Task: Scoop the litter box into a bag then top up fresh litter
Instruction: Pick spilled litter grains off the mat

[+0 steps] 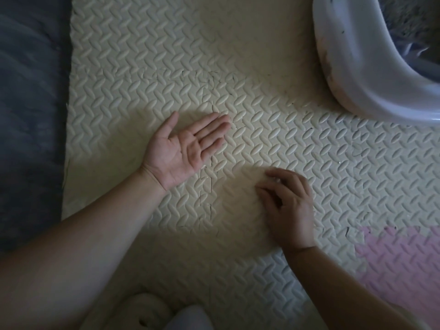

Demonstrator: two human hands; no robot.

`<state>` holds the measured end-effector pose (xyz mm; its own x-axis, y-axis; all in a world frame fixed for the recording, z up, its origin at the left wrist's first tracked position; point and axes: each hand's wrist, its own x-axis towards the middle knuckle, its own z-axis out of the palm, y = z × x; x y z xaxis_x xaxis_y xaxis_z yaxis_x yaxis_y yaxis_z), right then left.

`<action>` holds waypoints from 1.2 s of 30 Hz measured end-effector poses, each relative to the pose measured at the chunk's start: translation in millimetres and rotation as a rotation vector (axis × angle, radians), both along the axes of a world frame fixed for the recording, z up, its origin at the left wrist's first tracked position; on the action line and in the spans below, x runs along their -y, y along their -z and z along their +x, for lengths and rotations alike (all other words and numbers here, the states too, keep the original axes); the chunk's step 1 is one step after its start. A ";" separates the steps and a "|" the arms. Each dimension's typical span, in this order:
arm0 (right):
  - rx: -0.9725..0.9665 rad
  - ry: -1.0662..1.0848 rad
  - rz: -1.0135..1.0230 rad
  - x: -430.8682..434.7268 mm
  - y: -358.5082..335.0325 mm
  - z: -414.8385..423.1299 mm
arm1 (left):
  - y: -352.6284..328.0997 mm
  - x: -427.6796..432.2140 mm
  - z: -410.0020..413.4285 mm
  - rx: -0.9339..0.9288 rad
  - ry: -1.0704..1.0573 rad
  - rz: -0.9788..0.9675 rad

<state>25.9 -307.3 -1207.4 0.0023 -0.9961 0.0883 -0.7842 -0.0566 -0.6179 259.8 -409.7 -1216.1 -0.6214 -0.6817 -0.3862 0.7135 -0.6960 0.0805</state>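
Cream foam mat (262, 55) fills my view, with dark fabric (31, 115) at its left edge. I see the left hand (183, 148) lying palm up, fingers straight. Beside it the right hand (288, 206) curls palm down on the mat; I cannot tell if it pinches anything. At top right sits the litter box (352, 67).

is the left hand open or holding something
Open: the left hand lies palm up over the foam mat, fingers straight, nothing in it.

A cream ridged foam mat (262, 55) meets a pink tile (400, 263) and dark grey fabric (28, 115).
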 end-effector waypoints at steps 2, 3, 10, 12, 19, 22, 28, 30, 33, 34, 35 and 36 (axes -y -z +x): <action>-0.073 -0.006 -0.006 1.5 2.5 2.1 | -1.2 -1.7 -2.9 0.001 0.004 -0.002; -0.110 -0.008 -0.010 2.3 3.5 3.6 | -1.9 -2.4 -5.2 0.009 0.002 -0.002; 0.144 0.202 -0.127 29.0 -37.1 59.1 | -15.4 -6.6 -40.7 -0.019 0.009 0.054; 0.221 0.226 -0.125 38.8 -47.6 76.7 | -22.1 -5.8 -52.6 -0.077 0.015 0.071; 0.171 0.304 -0.169 41.9 -43.4 63.7 | -27.1 5.7 -82.4 -0.070 0.029 0.034; 0.179 0.267 -0.189 42.7 -43.5 51.7 | -23.8 10.1 -94.6 -0.051 0.023 0.021; 0.380 0.642 -0.079 64.7 -36.1 -0.6 | -13.7 20.3 -108.7 -0.112 0.044 0.079; 0.388 0.756 -0.014 76.4 -28.9 -21.5 | -10.9 23.7 -110.2 -0.097 0.058 0.079; 0.268 0.726 0.079 90.2 -17.1 -38.8 | -7.2 29.9 -109.0 -0.076 0.069 0.088; 0.220 0.702 0.090 93.4 -13.5 -40.8 | -5.9 31.8 -108.1 -0.071 0.070 0.090; 0.186 0.693 0.088 95.9 -10.6 -41.7 | -4.7 33.5 -107.2 -0.065 0.074 0.091; 0.165 0.695 0.081 97.6 -8.2 -42.1 | -3.6 35.0 -106.4 -0.060 0.078 0.092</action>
